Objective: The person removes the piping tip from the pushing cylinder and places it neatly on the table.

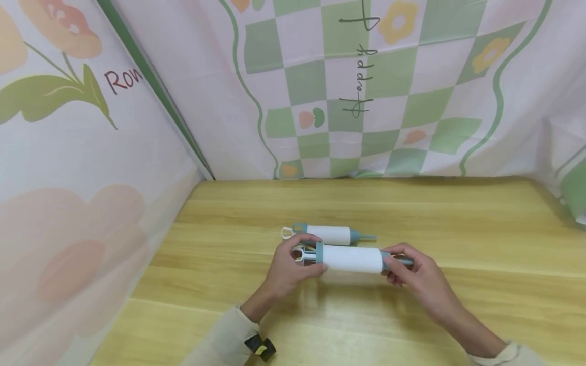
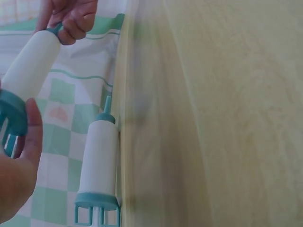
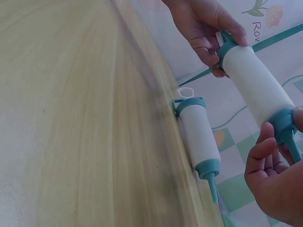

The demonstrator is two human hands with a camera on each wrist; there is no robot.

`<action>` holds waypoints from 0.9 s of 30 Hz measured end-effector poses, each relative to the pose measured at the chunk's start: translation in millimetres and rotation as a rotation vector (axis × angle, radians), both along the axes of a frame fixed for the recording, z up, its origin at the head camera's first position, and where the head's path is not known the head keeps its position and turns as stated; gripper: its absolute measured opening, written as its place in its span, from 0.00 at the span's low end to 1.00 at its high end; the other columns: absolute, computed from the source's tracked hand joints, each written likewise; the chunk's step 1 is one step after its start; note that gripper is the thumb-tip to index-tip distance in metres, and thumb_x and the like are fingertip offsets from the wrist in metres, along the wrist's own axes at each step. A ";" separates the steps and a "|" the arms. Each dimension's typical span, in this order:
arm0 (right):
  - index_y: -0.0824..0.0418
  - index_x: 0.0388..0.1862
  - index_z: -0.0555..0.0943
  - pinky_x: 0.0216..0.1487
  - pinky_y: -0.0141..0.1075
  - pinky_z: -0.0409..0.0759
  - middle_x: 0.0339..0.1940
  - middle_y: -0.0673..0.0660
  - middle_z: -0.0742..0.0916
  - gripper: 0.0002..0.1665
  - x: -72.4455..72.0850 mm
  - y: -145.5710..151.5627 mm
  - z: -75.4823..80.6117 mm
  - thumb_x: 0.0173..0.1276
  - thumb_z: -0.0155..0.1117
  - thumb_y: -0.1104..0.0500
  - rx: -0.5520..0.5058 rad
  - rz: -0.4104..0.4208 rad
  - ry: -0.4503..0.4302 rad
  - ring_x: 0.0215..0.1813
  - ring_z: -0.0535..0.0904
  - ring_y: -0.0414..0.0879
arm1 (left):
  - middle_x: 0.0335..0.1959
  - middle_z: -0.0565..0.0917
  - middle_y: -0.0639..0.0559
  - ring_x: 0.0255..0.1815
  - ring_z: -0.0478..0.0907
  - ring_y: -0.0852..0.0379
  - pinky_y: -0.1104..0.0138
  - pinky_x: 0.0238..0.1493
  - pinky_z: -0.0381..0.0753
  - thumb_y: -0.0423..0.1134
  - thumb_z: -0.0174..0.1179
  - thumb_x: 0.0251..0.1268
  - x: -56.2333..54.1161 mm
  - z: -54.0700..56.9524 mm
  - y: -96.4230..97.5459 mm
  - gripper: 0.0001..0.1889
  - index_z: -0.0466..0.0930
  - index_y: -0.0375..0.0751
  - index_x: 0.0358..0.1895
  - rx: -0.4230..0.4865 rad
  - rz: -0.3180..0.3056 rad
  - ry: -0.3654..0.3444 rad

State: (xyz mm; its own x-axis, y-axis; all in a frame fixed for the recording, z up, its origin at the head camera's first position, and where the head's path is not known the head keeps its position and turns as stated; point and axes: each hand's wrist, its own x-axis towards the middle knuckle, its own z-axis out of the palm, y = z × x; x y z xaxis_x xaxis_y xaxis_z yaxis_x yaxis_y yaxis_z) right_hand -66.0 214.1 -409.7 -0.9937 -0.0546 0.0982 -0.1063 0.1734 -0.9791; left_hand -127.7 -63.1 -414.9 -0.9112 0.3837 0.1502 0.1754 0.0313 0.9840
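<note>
Both hands hold one large syringe (image 1: 351, 258) level above the table, its white barrel fitted with teal end caps. At the handle end, the left hand (image 1: 289, 267) grips the teal collar between thumb and fingers. Around the nozzle cap curl the thumb and fingers of the right hand (image 1: 423, 279), with the thin teal nozzle sticking out past them. In the right wrist view this teal tip cap (image 3: 283, 122) shows between finger and thumb. Just behind lies a second syringe (image 1: 328, 235) of the same kind on the table, nozzle to the right and white pull ring to the left.
The wood-grain table (image 1: 220, 300) runs under both hands. A patterned cloth (image 1: 302, 81) with green checks hangs along its far edge, and another floral cloth (image 1: 91, 162) covers the left side. A black strap (image 1: 261, 347) sits at the left sleeve.
</note>
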 end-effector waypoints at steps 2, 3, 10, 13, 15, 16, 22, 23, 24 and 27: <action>0.72 0.52 0.77 0.33 0.35 0.83 0.35 0.61 0.85 0.12 0.6 -2.5 -0.3 0.77 0.57 0.64 0.012 0.000 0.019 0.34 0.82 0.49 | 0.48 0.77 0.46 0.38 0.79 0.50 0.63 0.35 0.84 0.30 0.74 0.50 0.7 0.2 -0.2 0.23 0.81 0.41 0.52 -0.013 0.024 0.009; 0.72 0.52 0.77 0.34 0.35 0.83 0.35 0.61 0.85 0.12 1.0 -3.6 -0.2 0.77 0.57 0.64 0.022 -0.001 0.032 0.34 0.82 0.49 | 0.47 0.77 0.46 0.38 0.79 0.50 0.63 0.35 0.84 0.30 0.74 0.49 0.9 0.5 -0.2 0.23 0.81 0.41 0.51 -0.017 0.036 0.010; 0.67 0.51 0.79 0.33 0.36 0.83 0.35 0.59 0.86 0.10 3.1 -7.1 -2.8 0.77 0.58 0.62 0.110 -0.019 0.093 0.34 0.82 0.47 | 0.44 0.79 0.49 0.33 0.77 0.56 0.66 0.32 0.80 0.30 0.74 0.46 -0.1 -0.2 2.0 0.22 0.82 0.41 0.49 -0.040 0.089 -0.009; 0.66 0.52 0.79 0.37 0.36 0.85 0.37 0.59 0.86 0.10 4.5 -6.5 -4.0 0.77 0.58 0.63 0.122 -0.024 0.089 0.36 0.83 0.47 | 0.44 0.78 0.49 0.33 0.77 0.57 0.67 0.32 0.81 0.29 0.73 0.46 0.3 -1.2 3.5 0.22 0.82 0.39 0.49 -0.028 0.088 -0.040; 0.67 0.52 0.78 0.40 0.35 0.85 0.39 0.60 0.85 0.10 4.9 -6.3 -4.6 0.77 0.58 0.63 0.117 -0.019 0.084 0.38 0.84 0.47 | 0.44 0.78 0.48 0.35 0.77 0.55 0.66 0.33 0.81 0.28 0.73 0.45 0.5 -1.6 4.5 0.22 0.83 0.38 0.48 -0.024 0.097 -0.064; 0.66 0.52 0.78 0.41 0.35 0.85 0.40 0.59 0.85 0.10 5.3 -6.0 -5.3 0.77 0.58 0.63 0.118 -0.020 0.089 0.39 0.84 0.47 | 0.44 0.78 0.47 0.36 0.77 0.54 0.66 0.33 0.82 0.27 0.73 0.45 0.8 -2.1 5.5 0.22 0.83 0.38 0.48 -0.018 0.101 -0.081; 0.65 0.51 0.80 0.39 0.32 0.84 0.43 0.55 0.85 0.11 4.3 -6.6 -7.0 0.71 0.64 0.69 0.188 -0.044 0.238 0.41 0.83 0.42 | 0.44 0.78 0.43 0.38 0.77 0.53 0.66 0.32 0.85 0.25 0.71 0.48 2.1 -4.7 8.2 0.20 0.83 0.31 0.48 0.039 0.117 -0.217; 0.65 0.51 0.80 0.39 0.32 0.84 0.44 0.55 0.85 0.12 3.8 -6.8 -6.6 0.70 0.64 0.70 0.197 -0.043 0.254 0.41 0.83 0.41 | 0.44 0.78 0.43 0.37 0.77 0.53 0.65 0.32 0.85 0.24 0.70 0.48 2.5 -4.3 7.7 0.20 0.82 0.30 0.49 0.048 0.117 -0.229; 0.65 0.50 0.80 0.38 0.32 0.84 0.44 0.55 0.85 0.12 3.2 -6.9 -6.2 0.70 0.65 0.70 0.201 -0.040 0.263 0.41 0.83 0.42 | 0.44 0.78 0.43 0.35 0.78 0.53 0.65 0.32 0.85 0.24 0.70 0.49 2.9 -3.6 7.0 0.20 0.82 0.29 0.49 0.050 0.116 -0.235; 0.65 0.50 0.80 0.38 0.34 0.85 0.44 0.54 0.85 0.11 1.1 -5.8 -4.8 0.70 0.64 0.70 0.198 -0.025 0.263 0.40 0.83 0.42 | 0.43 0.81 0.44 0.34 0.77 0.54 0.66 0.36 0.81 0.26 0.72 0.49 2.7 0.0 5.0 0.19 0.83 0.32 0.48 0.019 0.122 -0.199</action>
State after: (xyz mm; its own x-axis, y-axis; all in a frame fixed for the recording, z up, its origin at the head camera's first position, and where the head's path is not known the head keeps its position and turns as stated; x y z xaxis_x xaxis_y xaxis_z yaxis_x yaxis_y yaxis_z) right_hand -64.9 208.2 -414.4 -0.9368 -0.0747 0.3417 -0.3447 0.3633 -0.8655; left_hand -125.0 -58.1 -414.8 -0.9631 0.2672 -0.0309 -0.0261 0.0215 0.9994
